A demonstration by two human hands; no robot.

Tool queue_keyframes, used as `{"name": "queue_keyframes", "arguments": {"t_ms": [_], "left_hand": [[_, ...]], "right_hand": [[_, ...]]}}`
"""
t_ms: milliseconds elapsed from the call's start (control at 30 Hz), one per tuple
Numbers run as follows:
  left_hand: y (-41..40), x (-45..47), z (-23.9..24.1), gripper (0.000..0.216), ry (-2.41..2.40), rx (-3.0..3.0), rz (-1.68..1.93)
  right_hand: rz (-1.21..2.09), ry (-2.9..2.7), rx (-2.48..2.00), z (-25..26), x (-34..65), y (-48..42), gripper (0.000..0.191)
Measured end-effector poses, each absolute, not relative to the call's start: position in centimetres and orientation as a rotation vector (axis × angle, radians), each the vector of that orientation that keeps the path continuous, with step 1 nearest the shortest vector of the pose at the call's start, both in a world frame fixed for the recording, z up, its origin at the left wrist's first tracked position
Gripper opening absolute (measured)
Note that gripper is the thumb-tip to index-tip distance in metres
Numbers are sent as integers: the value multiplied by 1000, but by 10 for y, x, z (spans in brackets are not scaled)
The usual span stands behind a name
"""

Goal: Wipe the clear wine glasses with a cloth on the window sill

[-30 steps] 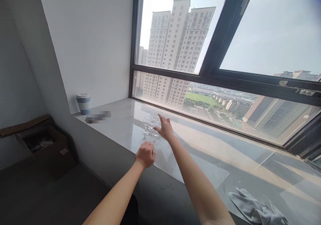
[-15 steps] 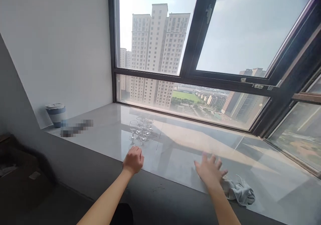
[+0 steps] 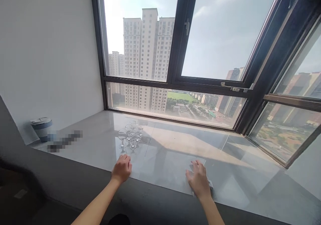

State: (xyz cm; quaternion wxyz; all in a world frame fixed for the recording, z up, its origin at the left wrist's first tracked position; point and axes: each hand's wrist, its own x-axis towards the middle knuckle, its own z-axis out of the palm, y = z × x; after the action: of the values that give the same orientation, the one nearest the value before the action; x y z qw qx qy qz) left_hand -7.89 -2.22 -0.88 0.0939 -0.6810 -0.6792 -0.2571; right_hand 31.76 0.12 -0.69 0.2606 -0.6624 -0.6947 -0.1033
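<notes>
My left hand rests with curled fingers on the glossy grey window ledge, close to its front edge, with nothing visible in it. Just beyond it stands a cluster of several small clear stemmed glasses. My right hand lies on a grey cloth near the ledge's front edge and covers most of it; the fingers are bent over the cloth.
A blue-and-white lidded cup stands at the ledge's far left by the white wall. A blurred dark object lies beside it. Large dark-framed windows close off the back and right side.
My right hand drew back from the glasses to the cloth on the right and pulled it left along the ledge. The view swung right. My left hand stayed put.
</notes>
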Motion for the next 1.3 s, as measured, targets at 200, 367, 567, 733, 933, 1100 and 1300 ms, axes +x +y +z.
{"name": "queue_keyframes", "arguments": {"t_ms": [200,367,567,733,933,1100,1300], "left_hand": [[-21,-78,-8,20,-2004,-2013,-770],[-24,-77,-6,23,-1987,-2010,-722],[-19,-75,0,21,-2076,-1993,-635],[10,-78,14,12,-2393,-1920,-634],[56,-84,25,21,-2696,-1677,-771],[79,-86,26,29,-2835,-1561,-874],[94,-86,27,36,-2835,-1561,-1075]], "right_hand": [[-241,-1780,-1993,-10,313,-10,49],[-219,-1782,-1968,-27,307,-18,43],[-226,-1753,-1982,-26,309,-16,39],[-241,-1715,-2001,-23,307,-18,35],[-233,-1691,-2014,-22,307,-17,33],[-231,-1677,-1991,-23,307,-16,32],[-216,-1655,-1959,-21,307,-17,28]]}}
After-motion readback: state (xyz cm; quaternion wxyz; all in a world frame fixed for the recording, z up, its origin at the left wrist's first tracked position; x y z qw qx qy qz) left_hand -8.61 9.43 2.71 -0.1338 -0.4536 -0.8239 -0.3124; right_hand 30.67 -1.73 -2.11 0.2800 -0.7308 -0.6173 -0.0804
